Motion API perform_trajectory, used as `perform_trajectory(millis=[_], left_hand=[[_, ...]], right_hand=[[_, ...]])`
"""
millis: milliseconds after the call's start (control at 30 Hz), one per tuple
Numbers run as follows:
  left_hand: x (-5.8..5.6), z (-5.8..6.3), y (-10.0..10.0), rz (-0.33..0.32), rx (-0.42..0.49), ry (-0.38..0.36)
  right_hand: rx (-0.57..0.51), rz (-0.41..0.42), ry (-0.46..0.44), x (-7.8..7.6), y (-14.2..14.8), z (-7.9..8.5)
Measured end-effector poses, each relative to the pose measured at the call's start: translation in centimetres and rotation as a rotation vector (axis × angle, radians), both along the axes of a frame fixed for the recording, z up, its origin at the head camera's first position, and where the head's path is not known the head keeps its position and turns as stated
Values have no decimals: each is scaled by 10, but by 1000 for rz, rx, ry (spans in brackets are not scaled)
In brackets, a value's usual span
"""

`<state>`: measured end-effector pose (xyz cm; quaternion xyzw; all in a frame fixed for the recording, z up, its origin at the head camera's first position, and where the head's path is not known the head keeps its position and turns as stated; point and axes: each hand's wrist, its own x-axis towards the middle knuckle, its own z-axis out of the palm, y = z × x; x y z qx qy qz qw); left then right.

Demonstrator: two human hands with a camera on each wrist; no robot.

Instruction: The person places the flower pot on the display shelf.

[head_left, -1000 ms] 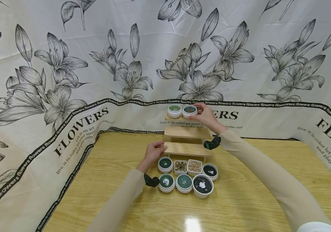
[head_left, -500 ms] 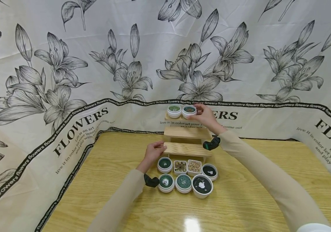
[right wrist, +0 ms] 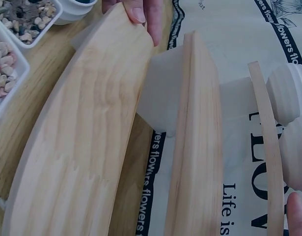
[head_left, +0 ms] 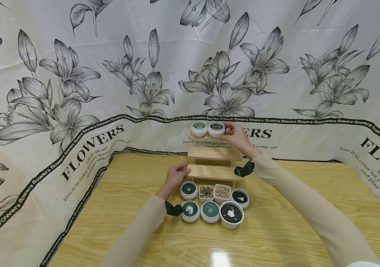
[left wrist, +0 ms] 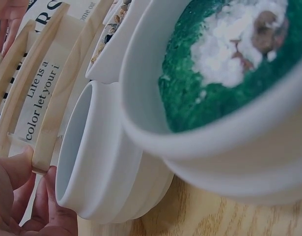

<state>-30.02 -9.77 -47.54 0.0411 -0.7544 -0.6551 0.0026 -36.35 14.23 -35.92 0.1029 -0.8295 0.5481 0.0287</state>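
A three-tier wooden stand (head_left: 215, 152) with clear supports stands at the back of the table. My left hand (head_left: 176, 175) pinches the left end of its lowest shelf (right wrist: 92, 128), thumb on top and fingers beneath in the left wrist view. On the top shelf sit two round white pots side by side: one with a light green filling (head_left: 199, 126), the other with a blue-green filling and brown centre (head_left: 216, 127). My right hand (head_left: 240, 139) holds this second pot by its right side between thumb and fingers. The middle and lowest shelves carry no pots.
In front of the stand are several round white pots with dark green or black fillings, such as the larger pot (head_left: 232, 222), and two square pots of pebbles (head_left: 222, 191). A flower-printed cloth (head_left: 156, 133) hangs close behind the stand.
My right hand has shifted slightly down and to the right around the pot, its wrist lower. The left hand and the stand have stayed in place.
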Motion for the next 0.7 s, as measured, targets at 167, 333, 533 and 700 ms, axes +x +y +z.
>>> perform_trajectory(millis=[167, 333, 533, 700], left_hand=[[-1, -2, 1, 4, -4, 3], [-1, 1, 1, 14, -22, -3], [-2, 1, 2, 16, -18, -11], [-1, -1, 1, 5, -20, -27]], right_hand=[[45, -27, 38, 7, 4, -1], [84, -56, 71, 18, 7, 1], [88, -72, 96, 27, 15, -2], [77, -73, 118, 38, 22, -2]])
